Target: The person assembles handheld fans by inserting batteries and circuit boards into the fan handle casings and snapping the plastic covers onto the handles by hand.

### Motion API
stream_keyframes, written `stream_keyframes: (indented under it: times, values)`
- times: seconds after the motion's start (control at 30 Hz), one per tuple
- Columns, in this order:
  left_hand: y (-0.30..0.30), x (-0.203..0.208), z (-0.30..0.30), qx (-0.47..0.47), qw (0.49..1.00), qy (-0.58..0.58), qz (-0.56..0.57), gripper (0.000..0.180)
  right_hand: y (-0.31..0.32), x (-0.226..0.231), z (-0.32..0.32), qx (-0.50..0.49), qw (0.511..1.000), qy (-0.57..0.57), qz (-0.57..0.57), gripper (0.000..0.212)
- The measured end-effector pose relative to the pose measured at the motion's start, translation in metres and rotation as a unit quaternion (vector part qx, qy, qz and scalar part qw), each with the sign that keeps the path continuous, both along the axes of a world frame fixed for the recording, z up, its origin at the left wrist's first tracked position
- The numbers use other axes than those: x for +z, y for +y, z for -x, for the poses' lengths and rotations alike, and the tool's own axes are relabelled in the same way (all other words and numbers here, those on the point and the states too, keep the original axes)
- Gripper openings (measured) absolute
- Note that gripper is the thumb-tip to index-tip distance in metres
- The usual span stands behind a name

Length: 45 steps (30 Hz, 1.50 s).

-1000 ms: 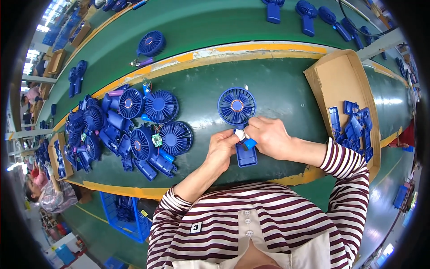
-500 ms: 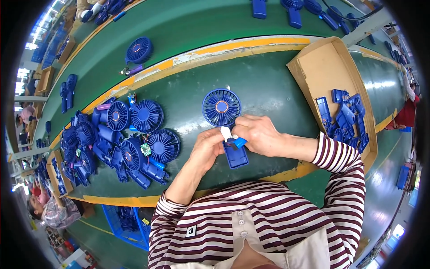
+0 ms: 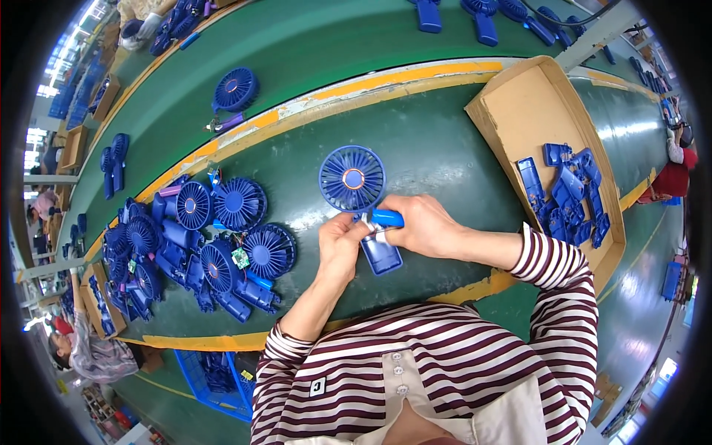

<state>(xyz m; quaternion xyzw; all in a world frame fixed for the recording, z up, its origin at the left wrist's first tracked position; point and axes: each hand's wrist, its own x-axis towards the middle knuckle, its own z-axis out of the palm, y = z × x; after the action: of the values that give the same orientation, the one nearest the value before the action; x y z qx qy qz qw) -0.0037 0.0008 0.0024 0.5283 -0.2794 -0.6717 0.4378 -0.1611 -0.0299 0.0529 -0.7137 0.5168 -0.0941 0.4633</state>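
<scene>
A blue handheld fan (image 3: pixel 353 178) lies in front of me, its round grille away from me and its opened handle (image 3: pixel 383 256) toward me. My left hand (image 3: pixel 340 245) is closed, thumb and fingers pinching the fan at the neck, where the grille meets the handle. From the other side my right hand (image 3: pixel 424 225) grips a small blue cylindrical battery (image 3: pixel 387 218), held crosswise over the neck. Something white shows between the fingertips; its kind is hard to make out. Wires at the neck are mostly hidden by the fingers.
Left of my hands lies a heap of blue fans (image 3: pixel 215 245) with loose handles, batteries and circuit boards. A cardboard tray (image 3: pixel 512 96) with blue plastic shells (image 3: pixel 567 193) stands at right. Beyond a yellow-edged ledge, a green belt (image 3: pixel 311 44) carries more fans. A blue crate (image 3: pixel 194 374) sits below the table.
The fan has shifted slightly left. My right hand has raised the battery from a tilt over the handle to nearly level at the neck. My left hand keeps its hold.
</scene>
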Motion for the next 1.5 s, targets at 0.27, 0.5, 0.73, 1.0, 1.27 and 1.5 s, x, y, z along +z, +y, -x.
stream_keyframes:
  times: [0.27, 0.5, 0.73, 1.0, 1.27, 1.5]
  values:
    - [-0.010, 0.001, -0.006, 0.008, 0.999, 0.028, -0.031, 0.015, 0.046, -0.009, 0.020, -0.014, 0.964, -0.180, 0.194, 0.042]
    - [-0.010, -0.002, -0.009, -0.012, 0.999, 0.028, -0.023, 0.019, 0.051, -0.017, 0.009, 0.128, 0.914, -0.049, 0.382, 0.038]
    - [-0.008, -0.003, -0.007, -0.008, 0.999, 0.025, -0.026, 0.018, 0.046, -0.022, -0.002, 0.157, 0.897, -0.029, 0.411, 0.033]
    - [-0.007, -0.003, -0.007, 0.015, 0.999, 0.038, -0.026, 0.015, 0.046, -0.018, -0.012, 0.059, 0.931, 0.029, 0.359, 0.064]
    - [-0.005, -0.006, -0.011, 0.010, 0.999, 0.053, -0.002, 0.019, 0.053, -0.018, -0.016, -0.090, 0.989, 0.039, 0.108, 0.078]
    - [0.000, 0.001, -0.006, 0.034, 0.997, 0.074, 0.013, 0.021, 0.056, -0.021, -0.016, -0.155, 0.986, -0.039, -0.044, 0.073]
